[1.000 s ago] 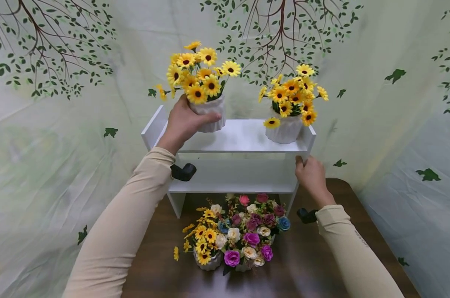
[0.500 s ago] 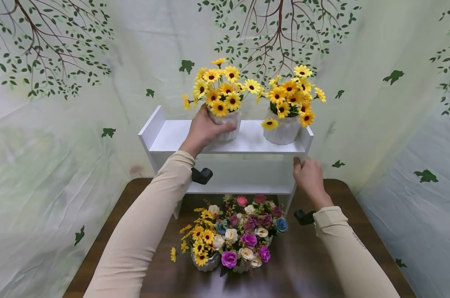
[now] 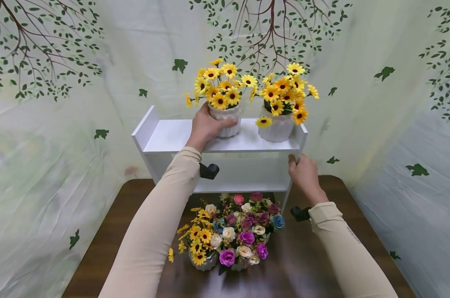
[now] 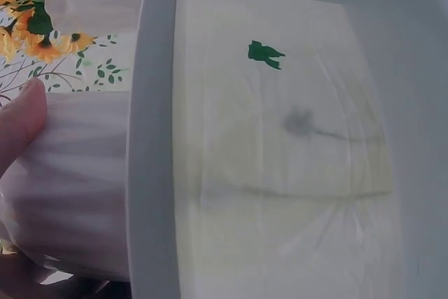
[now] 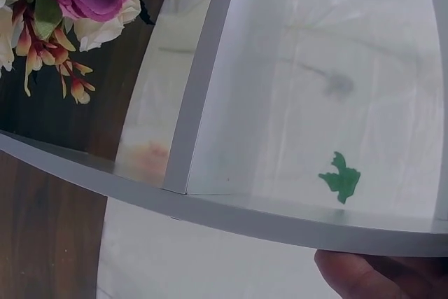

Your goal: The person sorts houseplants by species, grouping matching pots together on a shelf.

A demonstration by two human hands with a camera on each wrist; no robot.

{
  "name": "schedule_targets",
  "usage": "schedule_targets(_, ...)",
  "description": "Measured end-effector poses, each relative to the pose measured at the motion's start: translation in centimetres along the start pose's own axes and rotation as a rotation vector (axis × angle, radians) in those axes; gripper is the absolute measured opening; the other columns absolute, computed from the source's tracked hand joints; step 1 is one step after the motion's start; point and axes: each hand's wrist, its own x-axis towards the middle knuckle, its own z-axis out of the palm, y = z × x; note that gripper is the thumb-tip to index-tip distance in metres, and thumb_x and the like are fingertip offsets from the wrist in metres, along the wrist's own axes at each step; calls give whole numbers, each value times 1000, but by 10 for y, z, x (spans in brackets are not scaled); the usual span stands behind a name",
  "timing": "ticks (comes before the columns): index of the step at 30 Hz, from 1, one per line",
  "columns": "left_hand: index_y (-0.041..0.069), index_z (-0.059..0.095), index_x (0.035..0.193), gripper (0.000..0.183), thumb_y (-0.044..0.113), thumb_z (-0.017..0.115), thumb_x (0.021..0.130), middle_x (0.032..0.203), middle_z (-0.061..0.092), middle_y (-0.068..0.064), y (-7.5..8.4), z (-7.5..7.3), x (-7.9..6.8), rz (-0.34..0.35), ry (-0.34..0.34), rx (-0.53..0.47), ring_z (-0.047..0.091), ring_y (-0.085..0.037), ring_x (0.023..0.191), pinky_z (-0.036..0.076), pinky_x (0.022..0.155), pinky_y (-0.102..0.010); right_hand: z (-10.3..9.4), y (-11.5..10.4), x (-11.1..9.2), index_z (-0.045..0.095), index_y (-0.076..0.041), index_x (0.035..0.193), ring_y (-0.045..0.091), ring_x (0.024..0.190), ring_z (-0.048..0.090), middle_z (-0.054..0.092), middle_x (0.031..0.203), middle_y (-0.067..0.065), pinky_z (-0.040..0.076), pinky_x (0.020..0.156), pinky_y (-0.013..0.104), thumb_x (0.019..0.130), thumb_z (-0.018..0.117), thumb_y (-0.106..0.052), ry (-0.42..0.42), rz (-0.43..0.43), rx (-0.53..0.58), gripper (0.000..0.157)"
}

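In the head view my left hand (image 3: 209, 126) grips a white ribbed flower pot (image 3: 230, 120) with yellow daisy-like flowers (image 3: 219, 89). The thumb lies across its front, and its base is at the top board of a white shelf (image 3: 169, 134). The left wrist view shows this pot (image 4: 70, 180) against the board's edge, with the thumb (image 4: 24, 120) on it. Close to its right stands a second white pot (image 3: 276, 128) of yellow flowers. My right hand (image 3: 305, 176) has curled fingers and holds the shelf's right side panel (image 5: 259, 222); its fingertips are partly hidden in the right wrist view.
In front of the shelf, on the dark wooden table (image 3: 303, 265), stand several flower pots: yellow flowers (image 3: 197, 240) at left, and purple, cream and blue roses (image 3: 247, 238) beside them. A middle board (image 3: 243, 186) spans the shelf below. Leaf-printed cloth (image 3: 61, 165) hangs behind.
My left hand has carried the pot of yellow flowers rightward and down to the top board, beside the other pot. The right hand keeps its place on the side panel; the head view shifts slightly.
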Motion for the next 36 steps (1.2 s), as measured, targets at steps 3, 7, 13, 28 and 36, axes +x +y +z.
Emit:
schedule_targets(3,21,31,155,100,34,87,74,154,45,-5,2,6,1,2,-4,-8,45,-22,141,36,118,-36,-1,2,0,59,2,78,30,59,50,60,68,19,37,54,34,101,49,-17,-3,12,-10,32)
schedule_targets(7,20,30,155,100,34,87,74,155,44,-5,4,12,2,12,-16,-13,44,-22,142,35,119,-37,-2,4,-1,58,1,77,29,60,49,58,67,18,36,53,33,101,49,-17,-3,28,-12,32)
schedule_targets(13,19,29,155,101,36,87,75,157,42,-5,1,16,4,20,-10,-10,41,-21,144,32,120,-36,-1,4,-1,57,1,75,27,57,46,53,63,14,34,52,32,101,49,-16,0,16,-14,32)
schedule_targets(28,16,25,155,101,37,85,76,156,41,-7,-5,14,8,35,-47,-59,40,-23,144,30,122,-37,-4,-2,0,62,3,85,29,62,51,63,73,21,40,55,36,102,48,-19,-27,34,-15,31)
schedule_targets(36,10,12,159,108,44,79,80,163,27,-13,-11,0,-7,-8,-44,-21,31,-27,150,31,122,-42,-3,0,2,61,3,84,29,62,51,63,73,21,40,56,36,102,49,-19,-31,31,-12,31)
